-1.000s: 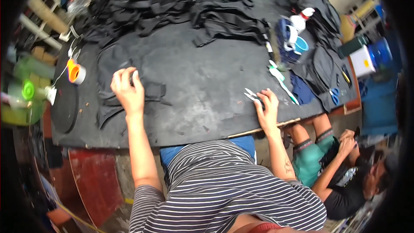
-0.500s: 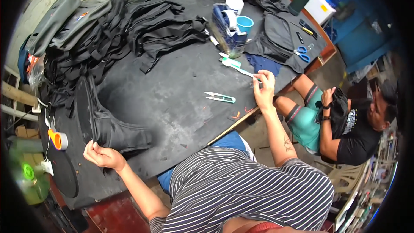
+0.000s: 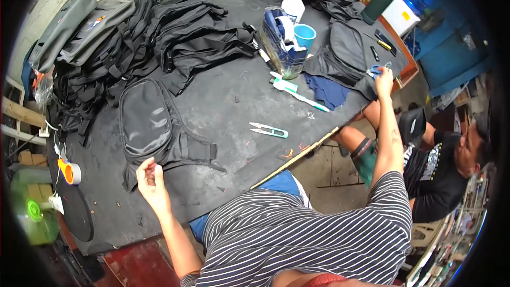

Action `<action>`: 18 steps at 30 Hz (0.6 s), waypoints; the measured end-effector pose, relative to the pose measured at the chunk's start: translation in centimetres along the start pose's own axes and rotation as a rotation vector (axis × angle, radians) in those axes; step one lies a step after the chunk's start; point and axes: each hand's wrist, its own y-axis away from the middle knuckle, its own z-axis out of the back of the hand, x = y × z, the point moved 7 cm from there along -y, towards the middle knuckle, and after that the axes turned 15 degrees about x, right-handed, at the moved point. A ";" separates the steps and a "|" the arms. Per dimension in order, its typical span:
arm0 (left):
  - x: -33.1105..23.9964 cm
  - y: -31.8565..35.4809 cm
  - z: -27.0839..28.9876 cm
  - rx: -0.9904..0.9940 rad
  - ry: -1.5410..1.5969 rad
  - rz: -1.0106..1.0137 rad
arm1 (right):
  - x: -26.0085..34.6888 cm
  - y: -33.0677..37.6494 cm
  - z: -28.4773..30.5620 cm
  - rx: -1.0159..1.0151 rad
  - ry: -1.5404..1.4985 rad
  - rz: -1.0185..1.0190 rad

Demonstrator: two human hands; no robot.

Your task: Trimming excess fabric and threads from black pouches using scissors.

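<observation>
Black worktable (image 3: 223,101), probably thread snips (image 3: 269,130) nearby.

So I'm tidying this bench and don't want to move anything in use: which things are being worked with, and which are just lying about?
In use:
- left hand at the flat black bag
- right hand on the blue-handled scissors

Lying about:
- thread snips
- spray bottle
- blue cup
- orange tape roll
- pile of black bags

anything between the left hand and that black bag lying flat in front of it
Nothing visible. The left hand hovers at the near edge of the flat black fabric bag on the dark worktable, with only bare tabletop beside them.
</observation>
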 end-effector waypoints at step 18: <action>5.5 4.9 -7.8 0.065 1.090 0.575 | -9.7 -5.4 -8.6 0.500 0.029 0.149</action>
